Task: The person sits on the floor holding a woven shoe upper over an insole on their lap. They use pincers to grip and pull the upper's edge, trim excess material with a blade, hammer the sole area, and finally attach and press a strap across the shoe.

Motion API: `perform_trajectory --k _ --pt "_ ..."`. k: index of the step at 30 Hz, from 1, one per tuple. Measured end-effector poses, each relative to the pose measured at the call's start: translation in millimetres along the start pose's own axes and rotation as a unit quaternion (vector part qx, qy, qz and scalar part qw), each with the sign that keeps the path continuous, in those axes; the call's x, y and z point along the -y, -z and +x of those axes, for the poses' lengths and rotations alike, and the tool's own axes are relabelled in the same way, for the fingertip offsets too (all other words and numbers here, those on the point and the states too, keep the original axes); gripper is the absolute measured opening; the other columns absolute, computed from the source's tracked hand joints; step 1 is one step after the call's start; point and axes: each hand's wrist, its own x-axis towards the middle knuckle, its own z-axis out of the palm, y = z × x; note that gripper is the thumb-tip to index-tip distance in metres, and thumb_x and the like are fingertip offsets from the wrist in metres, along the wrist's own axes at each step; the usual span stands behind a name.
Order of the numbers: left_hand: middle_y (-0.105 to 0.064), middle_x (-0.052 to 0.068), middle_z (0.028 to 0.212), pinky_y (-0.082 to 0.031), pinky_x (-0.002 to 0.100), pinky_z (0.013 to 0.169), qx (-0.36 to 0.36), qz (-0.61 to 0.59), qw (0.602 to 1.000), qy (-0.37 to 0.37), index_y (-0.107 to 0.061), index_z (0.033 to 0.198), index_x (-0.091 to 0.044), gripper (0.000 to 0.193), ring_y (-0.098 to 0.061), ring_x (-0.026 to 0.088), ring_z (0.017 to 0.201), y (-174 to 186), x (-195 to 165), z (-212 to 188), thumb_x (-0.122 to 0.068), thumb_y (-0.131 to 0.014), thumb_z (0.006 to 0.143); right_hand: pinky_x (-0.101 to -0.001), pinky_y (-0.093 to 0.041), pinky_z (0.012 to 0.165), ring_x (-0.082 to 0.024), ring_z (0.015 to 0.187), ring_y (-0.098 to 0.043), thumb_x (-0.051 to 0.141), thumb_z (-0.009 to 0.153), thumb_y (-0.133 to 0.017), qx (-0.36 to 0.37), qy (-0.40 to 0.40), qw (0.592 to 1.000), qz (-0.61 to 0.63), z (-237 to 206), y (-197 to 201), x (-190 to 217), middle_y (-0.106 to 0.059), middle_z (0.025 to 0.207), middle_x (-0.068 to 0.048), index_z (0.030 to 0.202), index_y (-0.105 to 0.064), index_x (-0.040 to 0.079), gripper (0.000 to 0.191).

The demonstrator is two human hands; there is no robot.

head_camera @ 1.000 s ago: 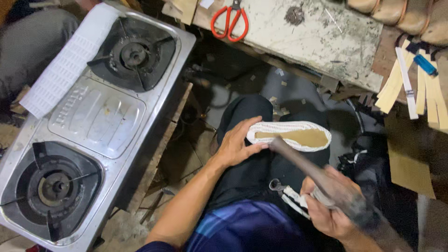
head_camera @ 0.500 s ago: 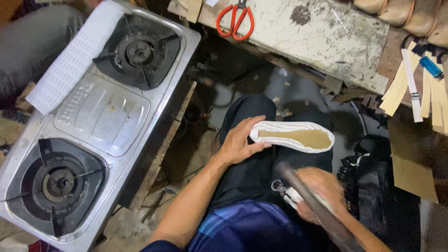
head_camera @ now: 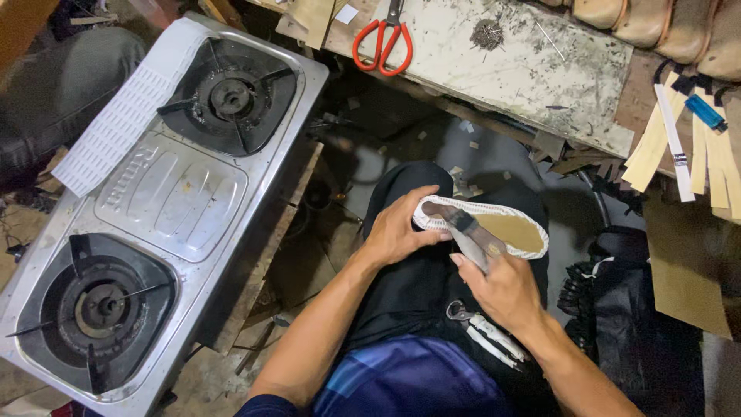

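left hand [head_camera: 397, 232] fingers curled, right hand [head_camera: 502, 289] fingers closed.

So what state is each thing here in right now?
Left hand: gripping the shoe's end.
Right hand: closed around a tool handle.
Shoe: sole up on the lap, tan sole showing.
Tool: head resting on the sole.
Stove: both burners unlit.
Scissors: lying closed on the bench.

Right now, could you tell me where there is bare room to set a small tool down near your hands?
The worn white board is bare between the red scissors and its right edge, apart from a nail pile. The stove's flat centre panel between the burners is free too. The lap is crowded: both hands work the shoe.
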Motion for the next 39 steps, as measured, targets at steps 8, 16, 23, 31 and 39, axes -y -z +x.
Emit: perform_trajectory --k 8,16,23,31,39 --pt "-0.071 0.013 0.125 -0.052 0.038 0.100 0.017 -0.029 0.999 0.031 -0.056 0.138 -0.010 0.073 -0.068 0.029 0.119 2.4 6.8 8.3 -0.041 -0.082 0.077 -0.0353 -0.058 0.065 -0.023 0.070 -0.072 0.026 0.092 -0.069 -0.030 -0.026 0.991 0.127 -25.5 -11.7 -9.6 -0.071 0.079 -0.013 0.113 -0.064 -0.002 0.036" --pt "-0.075 0.009 0.113 -0.055 0.036 0.093 0.027 -0.067 0.996 0.052 -0.058 0.134 -0.010 0.069 -0.073 0.024 0.107 1.0 2.3 9.8 -0.045 -0.082 0.079 -0.0367 -0.058 0.070 -0.024 0.075 -0.070 0.021 0.090 -0.067 -0.092 0.006 0.984 0.152 -45.7 -9.2 -24.9 -0.073 0.090 -0.012 0.110 -0.068 0.004 0.026" --pt "-0.072 0.011 0.121 -0.054 0.037 0.096 0.016 -0.050 0.998 0.034 -0.057 0.136 -0.009 0.071 -0.071 0.026 0.114 -2.9 5.9 2.3 -0.038 -0.085 0.077 -0.0432 -0.052 0.052 -0.034 0.066 -0.068 0.018 0.080 -0.074 0.046 0.146 0.956 -0.248 -41.9 -17.5 -37.0 -0.071 0.084 -0.021 0.105 -0.075 0.008 0.027" --pt "-0.067 0.015 0.135 -0.052 0.040 0.103 -0.023 0.002 0.999 -0.041 -0.056 0.143 -0.007 0.076 -0.065 0.034 0.126 -7.3 9.8 -12.4 -0.029 -0.085 0.077 -0.0376 -0.057 0.065 -0.032 0.076 -0.070 0.023 0.088 -0.074 -0.051 -0.017 0.987 0.149 -35.3 -14.7 -8.0 -0.074 0.091 -0.019 0.127 -0.061 -0.001 0.048" --pt "-0.068 0.014 0.124 -0.055 0.040 0.095 -0.029 0.003 0.999 -0.035 -0.057 0.137 -0.006 0.074 -0.068 0.033 0.116 -7.3 4.2 -15.7 -0.035 -0.089 0.076 -0.0351 -0.054 0.057 -0.025 0.061 -0.067 0.018 0.097 -0.065 -0.016 -0.067 0.977 0.201 -32.7 14.3 2.6 -0.069 0.076 -0.012 0.110 -0.068 0.003 0.020"
